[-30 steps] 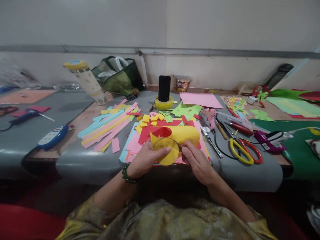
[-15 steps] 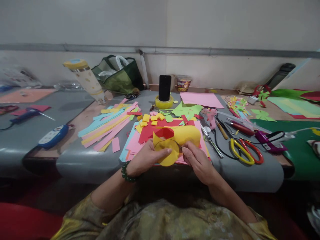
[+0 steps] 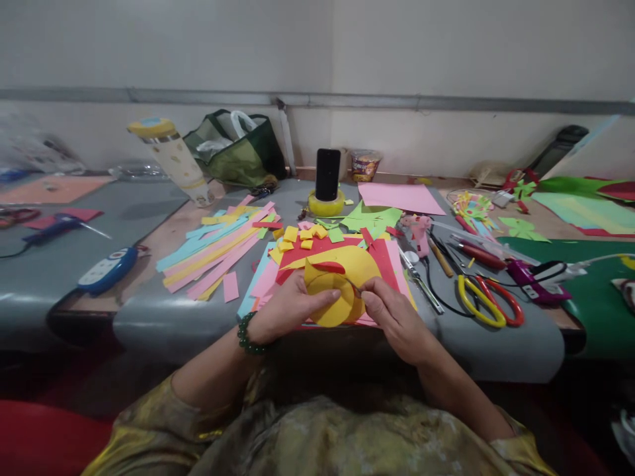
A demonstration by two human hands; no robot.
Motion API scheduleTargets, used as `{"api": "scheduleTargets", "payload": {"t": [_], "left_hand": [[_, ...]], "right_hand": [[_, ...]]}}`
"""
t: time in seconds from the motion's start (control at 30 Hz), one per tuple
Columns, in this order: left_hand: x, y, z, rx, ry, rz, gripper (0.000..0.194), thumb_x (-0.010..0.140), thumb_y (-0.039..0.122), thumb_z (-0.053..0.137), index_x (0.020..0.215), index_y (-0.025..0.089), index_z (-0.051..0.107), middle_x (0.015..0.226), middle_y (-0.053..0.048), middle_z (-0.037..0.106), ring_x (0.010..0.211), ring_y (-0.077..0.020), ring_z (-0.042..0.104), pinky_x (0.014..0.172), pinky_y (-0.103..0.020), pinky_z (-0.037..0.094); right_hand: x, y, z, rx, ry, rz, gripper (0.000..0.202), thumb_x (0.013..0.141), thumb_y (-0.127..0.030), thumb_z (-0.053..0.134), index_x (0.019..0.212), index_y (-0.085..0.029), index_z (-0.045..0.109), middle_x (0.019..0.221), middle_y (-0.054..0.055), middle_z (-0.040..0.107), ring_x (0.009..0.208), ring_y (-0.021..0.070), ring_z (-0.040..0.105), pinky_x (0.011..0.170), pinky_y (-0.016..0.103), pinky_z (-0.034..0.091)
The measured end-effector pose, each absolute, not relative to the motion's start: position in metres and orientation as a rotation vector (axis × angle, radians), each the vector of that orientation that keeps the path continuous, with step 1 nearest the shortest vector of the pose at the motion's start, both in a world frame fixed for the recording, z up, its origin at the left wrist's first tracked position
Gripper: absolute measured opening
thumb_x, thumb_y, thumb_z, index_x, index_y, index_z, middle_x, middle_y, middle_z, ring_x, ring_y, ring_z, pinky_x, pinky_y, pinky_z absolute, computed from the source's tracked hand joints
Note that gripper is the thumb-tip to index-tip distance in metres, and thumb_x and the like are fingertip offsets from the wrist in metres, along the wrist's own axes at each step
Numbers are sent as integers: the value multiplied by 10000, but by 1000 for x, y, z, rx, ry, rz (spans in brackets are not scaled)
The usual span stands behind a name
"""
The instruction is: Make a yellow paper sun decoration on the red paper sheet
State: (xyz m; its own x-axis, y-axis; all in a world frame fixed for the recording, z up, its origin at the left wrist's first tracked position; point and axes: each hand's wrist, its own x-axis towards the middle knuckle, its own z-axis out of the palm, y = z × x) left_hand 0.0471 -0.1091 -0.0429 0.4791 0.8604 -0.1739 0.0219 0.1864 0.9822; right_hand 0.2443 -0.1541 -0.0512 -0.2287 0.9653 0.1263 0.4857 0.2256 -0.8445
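My left hand (image 3: 288, 297) is closed on a round piece of yellow paper (image 3: 325, 311), with its thumb lying flat across the front. Behind the disc, a larger curved sheet of yellow paper (image 3: 364, 261) bends up and to the right. A bit of red shows between the two. My right hand (image 3: 389, 314) pinches at the right edge of the yellow paper, thumb against fingers. Whether a small tool is also in that pinch is hidden. Under both hands lies a stack of coloured sheets (image 3: 397, 264), with small yellow squares (image 3: 290, 233) on top.
Paper strips (image 3: 218, 248) fan out at left. To the right lie a pink glue gun (image 3: 419, 231), a craft knife (image 3: 421, 284), and scissors (image 3: 479, 301) with yellow and red handles. A phone (image 3: 327, 173) stands on a yellow tape roll (image 3: 326, 203); a tumbler (image 3: 171, 158) stands back left.
The larger yellow sheet has turned and dropped from a level roll at right to a curve behind the disc. Both hands keep their grip, nearly in place.
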Motion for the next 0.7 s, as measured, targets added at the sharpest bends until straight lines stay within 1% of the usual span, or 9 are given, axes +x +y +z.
{"api": "scheduleTargets", "payload": {"t": [0.17,0.27,0.37,0.43,0.53,0.63,0.7], "left_hand": [[44,-104,-40,1275,881,674,498,633,513,832,979,165,755,939,-69,770,842,-240,710,748,-308,576],[44,-103,-37,1306,868,663,477,648,503,822,969,157,754,931,-68,771,819,-233,709,731,-301,573],[45,-102,-36,1322,878,672,464,643,482,827,961,155,744,931,-67,770,794,-225,709,707,-292,572],[46,-102,-36,1330,875,706,471,637,462,833,985,162,731,956,-65,768,824,-233,714,728,-302,579],[47,-102,-36,1360,855,731,477,647,444,831,1016,165,714,984,-70,764,880,-251,716,763,-323,585],[46,-102,-35,1395,828,691,452,671,446,815,1004,159,712,975,-73,761,865,-246,712,739,-313,580],[46,-101,-33,1414,814,669,421,682,447,809,971,159,708,942,-65,758,826,-226,703,709,-289,568]], "right_hand": [[244,-151,-50,-1338,-1839,876,282,967,-442,350,850,-224,486,687,-9,516,593,142,452,568,269,354],[244,-150,-49,-1333,-1847,856,283,972,-435,347,841,-224,483,688,-7,532,588,145,465,563,271,357],[244,-149,-47,-1337,-1875,815,272,970,-426,356,877,-219,506,715,1,564,614,149,502,578,271,372],[244,-148,-47,-1350,-1892,777,269,970,-425,360,897,-218,517,730,5,583,626,153,522,591,273,380],[244,-147,-46,-1372,-1913,734,261,972,-414,360,876,-223,510,710,2,585,607,153,525,573,271,372],[245,-147,-46,-1371,-1934,706,242,974,-384,362,859,-226,504,707,4,599,601,153,537,561,266,377],[245,-147,-45,-1375,-1954,680,235,976,-375,368,872,-223,515,731,15,621,623,163,562,573,270,394]]}}
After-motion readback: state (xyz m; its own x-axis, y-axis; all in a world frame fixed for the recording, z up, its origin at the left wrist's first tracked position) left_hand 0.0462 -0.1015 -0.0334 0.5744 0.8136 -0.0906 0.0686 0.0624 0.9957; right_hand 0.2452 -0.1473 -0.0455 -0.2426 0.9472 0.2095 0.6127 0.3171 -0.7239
